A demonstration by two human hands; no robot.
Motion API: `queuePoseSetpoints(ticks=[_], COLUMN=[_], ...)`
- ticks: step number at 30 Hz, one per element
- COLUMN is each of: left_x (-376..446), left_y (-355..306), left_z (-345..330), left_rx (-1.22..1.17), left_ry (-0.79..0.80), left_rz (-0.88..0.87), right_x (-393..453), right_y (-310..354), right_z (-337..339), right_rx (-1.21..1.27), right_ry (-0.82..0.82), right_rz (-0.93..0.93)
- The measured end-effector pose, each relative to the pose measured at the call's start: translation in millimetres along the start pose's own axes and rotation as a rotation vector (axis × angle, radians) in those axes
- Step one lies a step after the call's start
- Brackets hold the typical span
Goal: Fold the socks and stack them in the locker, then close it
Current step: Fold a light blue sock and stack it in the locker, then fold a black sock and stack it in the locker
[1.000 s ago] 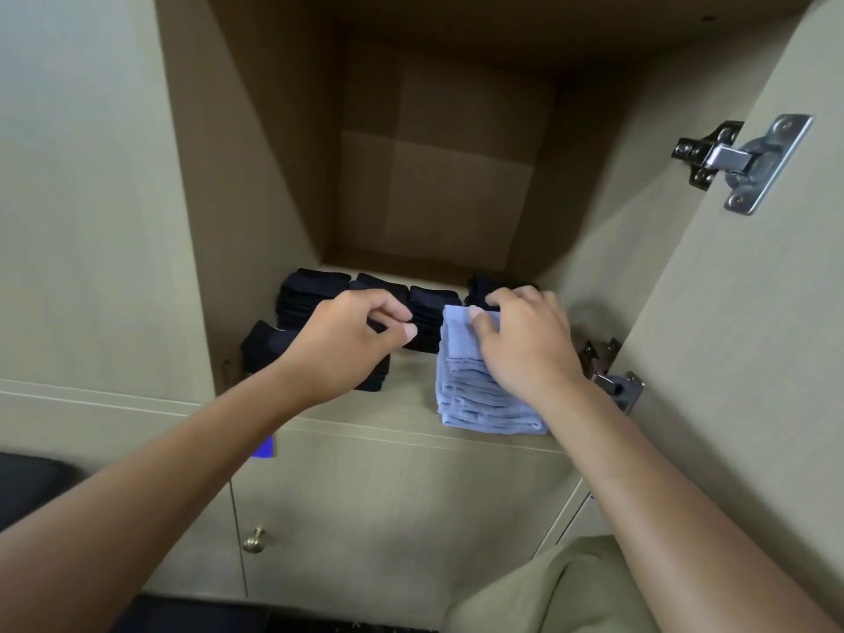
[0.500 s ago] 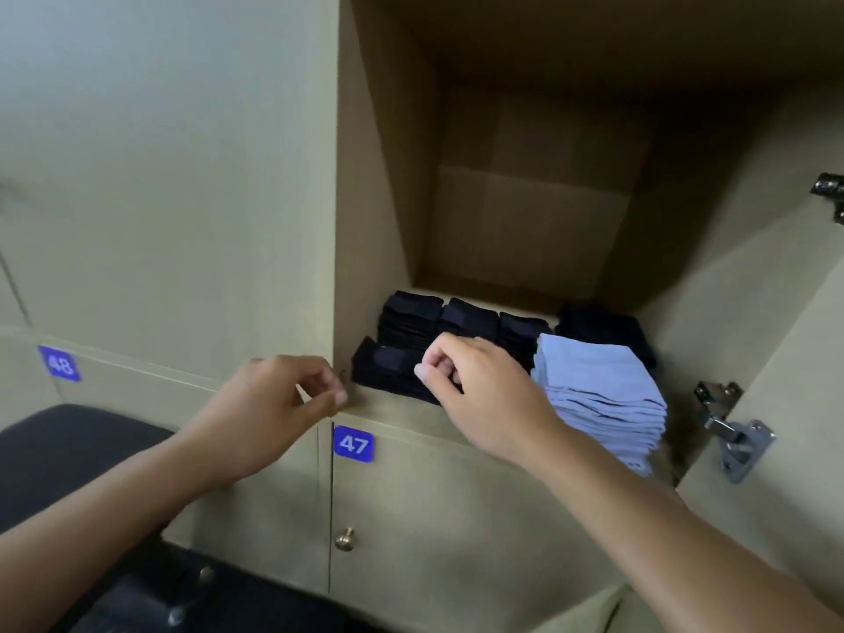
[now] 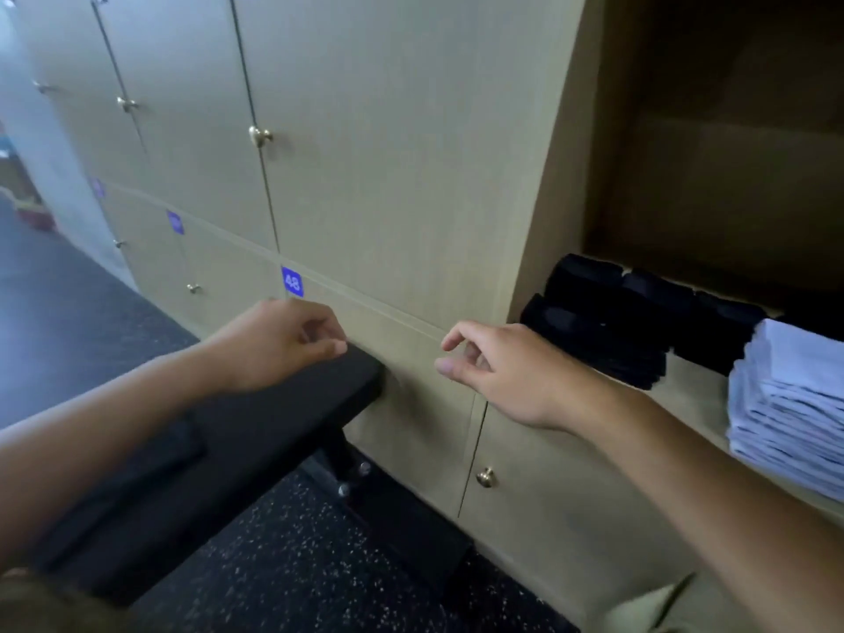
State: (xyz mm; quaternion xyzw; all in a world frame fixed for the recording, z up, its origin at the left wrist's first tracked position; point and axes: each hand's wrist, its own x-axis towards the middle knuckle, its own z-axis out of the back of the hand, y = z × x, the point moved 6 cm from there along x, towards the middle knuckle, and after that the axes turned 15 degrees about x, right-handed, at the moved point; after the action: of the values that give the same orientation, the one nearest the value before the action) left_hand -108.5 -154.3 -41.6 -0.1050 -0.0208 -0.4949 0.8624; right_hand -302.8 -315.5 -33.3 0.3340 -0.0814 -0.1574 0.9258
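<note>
**Beside the open locker, both hands empty**

At the right edge, the locker (image 3: pixel 712 185) stands open, with black socks (image 3: pixel 607 326) and a pale blue pile (image 3: pixel 794 404) on its shelf. I think the blue pile could slip, because it reaches over the front edge; a closing door might push it. The door itself is out of view. The left hand (image 3: pixel 274 344) hovers above a black bench (image 3: pixel 219 450), fingers loosely curled, holding nothing. The right hand (image 3: pixel 502 372) hangs before the lower doors, also loose and empty.
</note>
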Motion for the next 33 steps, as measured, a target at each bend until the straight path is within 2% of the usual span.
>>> queuePoseSetpoints(ticks=[4,9,15,19,24,26,28,33], left_x=[-28,-64,-98,-113,-128,-129,-127,-114], left_y=[38,90,158,199,222,224,223,229], left_z=[6,12,3,-17,-37,-43,-50,-58], left_rx=[-0.008,0.013,0.044,0.098,0.104,-0.015,-0.123,-0.128], left_ry=[0.033,0.069,0.196,0.349,0.456,0.470,0.491,0.486], left_rz=[0.102,0.201,0.342,0.447,0.589,0.630,0.635,0.634], right_x=[15,25,30,31,35,36,38,42], right_y=[29,64,84,87,86,86,87,88], right_z=[-27,-51,-83,-97,-106,-110,-113,-123], right_rx=[-0.002,0.064,0.067,0.042,0.022,0.017,0.011,0.006], right_ry=[0.079,0.097,0.168,0.207,0.227,0.232,0.240,0.260], right_rz=[0.058,0.151,0.189,0.186,0.180,0.185,0.188,0.191])
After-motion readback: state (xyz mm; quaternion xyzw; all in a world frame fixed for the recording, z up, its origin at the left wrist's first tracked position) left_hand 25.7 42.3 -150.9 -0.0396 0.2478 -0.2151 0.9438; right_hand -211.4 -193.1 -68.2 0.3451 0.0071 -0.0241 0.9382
